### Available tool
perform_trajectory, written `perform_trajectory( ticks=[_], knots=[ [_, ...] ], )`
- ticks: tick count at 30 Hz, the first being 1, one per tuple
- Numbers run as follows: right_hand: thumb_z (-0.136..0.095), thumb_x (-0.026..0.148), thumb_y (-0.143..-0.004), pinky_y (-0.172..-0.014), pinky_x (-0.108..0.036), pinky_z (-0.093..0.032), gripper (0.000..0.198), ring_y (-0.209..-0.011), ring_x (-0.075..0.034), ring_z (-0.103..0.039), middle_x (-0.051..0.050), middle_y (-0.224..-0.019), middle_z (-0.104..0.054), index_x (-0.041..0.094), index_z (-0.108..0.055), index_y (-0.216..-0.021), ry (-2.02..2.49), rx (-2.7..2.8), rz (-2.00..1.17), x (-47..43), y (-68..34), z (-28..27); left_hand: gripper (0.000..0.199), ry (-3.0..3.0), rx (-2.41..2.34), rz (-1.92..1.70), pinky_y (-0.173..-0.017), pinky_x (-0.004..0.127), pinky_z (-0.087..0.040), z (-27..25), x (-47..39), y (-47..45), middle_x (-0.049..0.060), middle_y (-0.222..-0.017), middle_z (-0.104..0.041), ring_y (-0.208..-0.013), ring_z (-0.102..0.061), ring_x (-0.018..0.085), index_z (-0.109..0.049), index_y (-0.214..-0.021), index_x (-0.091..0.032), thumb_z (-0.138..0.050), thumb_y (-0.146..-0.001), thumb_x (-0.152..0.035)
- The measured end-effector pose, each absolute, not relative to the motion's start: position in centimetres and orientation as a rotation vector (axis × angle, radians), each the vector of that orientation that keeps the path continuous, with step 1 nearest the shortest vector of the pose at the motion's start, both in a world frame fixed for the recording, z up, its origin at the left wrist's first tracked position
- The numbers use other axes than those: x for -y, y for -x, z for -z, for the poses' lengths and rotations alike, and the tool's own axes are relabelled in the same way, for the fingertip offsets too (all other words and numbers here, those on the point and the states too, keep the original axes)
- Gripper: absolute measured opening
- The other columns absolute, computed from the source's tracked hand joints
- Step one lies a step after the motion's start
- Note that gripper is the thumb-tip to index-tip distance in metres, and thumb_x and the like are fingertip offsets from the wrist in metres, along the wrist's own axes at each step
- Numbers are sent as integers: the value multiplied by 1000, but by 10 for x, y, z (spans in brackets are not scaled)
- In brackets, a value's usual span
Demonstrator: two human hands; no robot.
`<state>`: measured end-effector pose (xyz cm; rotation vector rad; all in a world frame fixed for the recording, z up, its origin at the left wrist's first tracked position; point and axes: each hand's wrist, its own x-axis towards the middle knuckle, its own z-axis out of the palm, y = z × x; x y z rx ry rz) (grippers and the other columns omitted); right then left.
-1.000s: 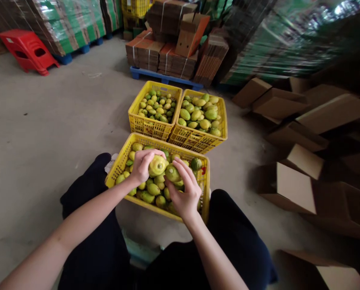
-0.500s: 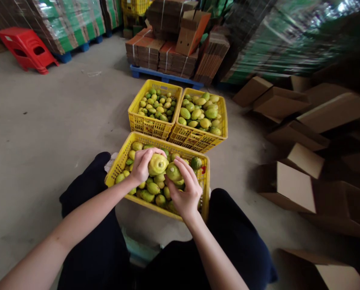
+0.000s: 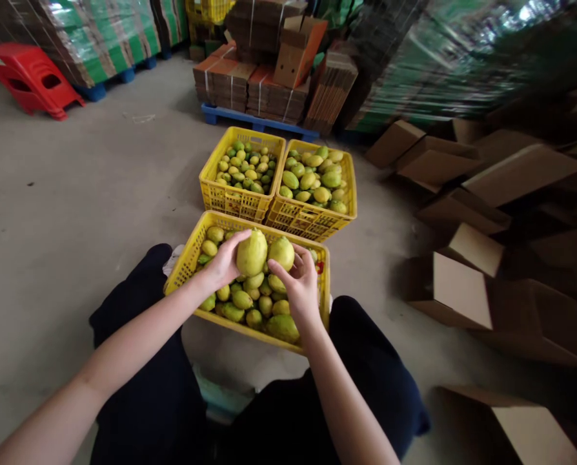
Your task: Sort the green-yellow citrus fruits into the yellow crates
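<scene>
My left hand is closed around a large yellow-green lemon. A second, slightly smaller lemon sits in my right hand, between the thumb and the fingers. Both fruits are held side by side, a narrow gap apart, above a yellow plastic crate. Many yellow and green lemons fill that crate, among them a long one near its front edge. My hands and forearms cover part of its contents. The crate stands between my knees.
Beyond it stand two more yellow crates, the left crate with smaller lemons and the right crate with larger ones. Open cardboard boxes lie on the right. Flattened cartons on a blue pallet and a red stool stand farther back.
Both lemons have been turned in my hands, so their tips no longer face me and their sides show. The right hand has risen slightly. The whole view has shifted a little.
</scene>
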<state>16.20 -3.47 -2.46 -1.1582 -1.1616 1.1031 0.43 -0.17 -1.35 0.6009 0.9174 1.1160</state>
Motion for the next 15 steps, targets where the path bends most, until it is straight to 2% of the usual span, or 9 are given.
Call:
perform_trajectory(
  ticks=[3,6,8,12,15],
  knots=[
    [-78,43,-80,-86,-43,-64,46,-98,-26,-76,-8,-116,-75,24,-61,-118,1137,1111,-1192,30,-166,25,37,-513,-886,-1096,-82,42,-61,12,1,-4,10,-83,-75,-95,-73,30,-69,-85,-19,-74,-76,-55],
    [-71,42,-86,-86,-44,-64,52,-99,-25,-75,-8,-119,-75,27,-56,-133,1118,1146,-1155,30,-164,27,43,-449,-926,-1167,-78,42,-62,8,-1,-3,9,-83,-75,-94,-73,29,-70,-87,-20,-65,-82,-63],
    [-67,42,-90,-92,-45,-62,55,-107,-25,-73,-9,-126,-72,28,-52,-140,1147,1251,-1046,31,-159,31,47,-419,-908,-1192,-74,41,-62,7,0,-3,9,-85,-75,-93,-74,28,-69,-87,-21,-57,-85,-66],
    [-47,44,-103,-117,-51,-44,43,-138,-24,-54,-10,-146,-59,28,-54,-142,1220,1499,-784,33,-145,47,51,-413,-838,-1171,-74,41,-62,14,6,-11,9,-86,-76,-94,-73,29,-67,-82,-20,-54,-84,-69],
    [-45,49,-103,-121,-51,-40,47,-151,-25,-40,-10,-153,-52,28,-53,-144,1251,1590,-773,36,-134,58,50,-454,-870,-1192,-79,42,-61,26,12,-21,8,-86,-76,-97,-73,30,-67,-82,-21,-57,-83,-70]
  ],
)
